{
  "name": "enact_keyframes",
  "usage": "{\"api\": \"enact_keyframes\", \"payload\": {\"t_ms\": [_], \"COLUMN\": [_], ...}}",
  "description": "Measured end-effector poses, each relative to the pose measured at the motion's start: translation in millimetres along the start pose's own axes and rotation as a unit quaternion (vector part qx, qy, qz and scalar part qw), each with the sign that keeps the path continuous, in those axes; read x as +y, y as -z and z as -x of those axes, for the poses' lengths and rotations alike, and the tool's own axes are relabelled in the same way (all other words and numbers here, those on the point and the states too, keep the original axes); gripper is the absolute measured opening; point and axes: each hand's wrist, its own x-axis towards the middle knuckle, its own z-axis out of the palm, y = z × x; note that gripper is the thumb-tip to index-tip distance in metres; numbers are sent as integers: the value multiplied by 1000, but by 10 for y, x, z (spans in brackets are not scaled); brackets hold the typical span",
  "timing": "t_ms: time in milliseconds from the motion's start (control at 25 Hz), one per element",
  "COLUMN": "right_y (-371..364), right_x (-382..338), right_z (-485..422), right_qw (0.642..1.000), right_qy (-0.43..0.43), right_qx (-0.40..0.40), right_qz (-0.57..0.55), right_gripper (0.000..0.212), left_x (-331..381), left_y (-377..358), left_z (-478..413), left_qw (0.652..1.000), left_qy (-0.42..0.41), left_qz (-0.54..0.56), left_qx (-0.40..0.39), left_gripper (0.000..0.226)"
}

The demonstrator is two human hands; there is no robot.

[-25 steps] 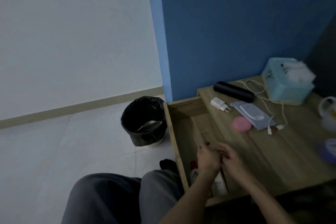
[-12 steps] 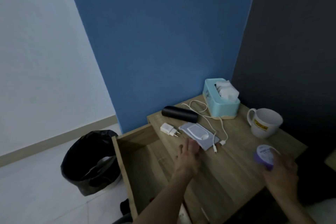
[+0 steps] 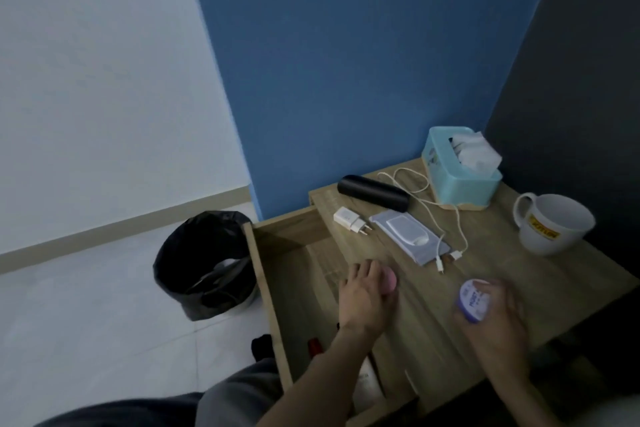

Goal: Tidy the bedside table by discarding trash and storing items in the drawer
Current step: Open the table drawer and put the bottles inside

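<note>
My left hand [image 3: 363, 298] is closed around a small pink round case [image 3: 494, 281] at the left edge of the wooden bedside table [image 3: 519, 274], over the open drawer [image 3: 301, 263]. My right hand [image 3: 498, 326] grips a purple round jar [image 3: 473, 300] above the table's front. A white bottle [image 3: 369, 385] and something red [image 3: 314, 347] lie in the drawer near me. On the table lie a white charger plug [image 3: 349, 219], a wet wipes pack [image 3: 408, 237], a white cable [image 3: 450, 218] and a black cylinder [image 3: 374, 192].
A teal tissue box [image 3: 457, 180] stands at the table's back, a white mug [image 3: 550, 222] at its right. A black-lined trash bin [image 3: 204, 263] sits on the floor left of the drawer. My knee shows at the bottom left.
My left hand has taken up the pink case and drawn back toward the drawer. My right hand has lifted the purple jar and brought it leftward. The view has tilted.
</note>
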Motion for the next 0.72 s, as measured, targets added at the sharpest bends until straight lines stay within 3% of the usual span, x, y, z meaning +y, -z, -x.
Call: {"api": "enact_keyframes", "payload": {"t_ms": [160,280,440,560,600,680,720], "right_y": [-330,-558,-983,-1276,-1396,-1600,-1752], "right_x": [-354,-662,-1015,-1111,-1124,-1138,-1141], "right_z": [321,504,690,684,636,515,425], "right_qw": [990,983,959,964,967,968,966], "right_qy": [138,168,237,196,168,116,95], "right_qx": [-25,-71,-152,-181,-189,-224,-239], "right_qz": [-17,-33,-36,-5,-1,9,23], "right_gripper": [59,59,61,63,64,63,63], "left_x": [-214,-469,-832,-966,-1042,-1155,-1250], "left_y": [62,84,104,-5,-78,-214,-313], "left_z": [266,384,442,371,325,261,114], "left_qw": [997,968,910,885,868,798,808], "left_qy": [40,184,334,379,400,425,413], "left_qz": [64,155,247,267,294,404,384], "left_qx": [34,70,-3,-31,6,138,172], "left_gripper": [42,48,50,71,68,61,61]}}
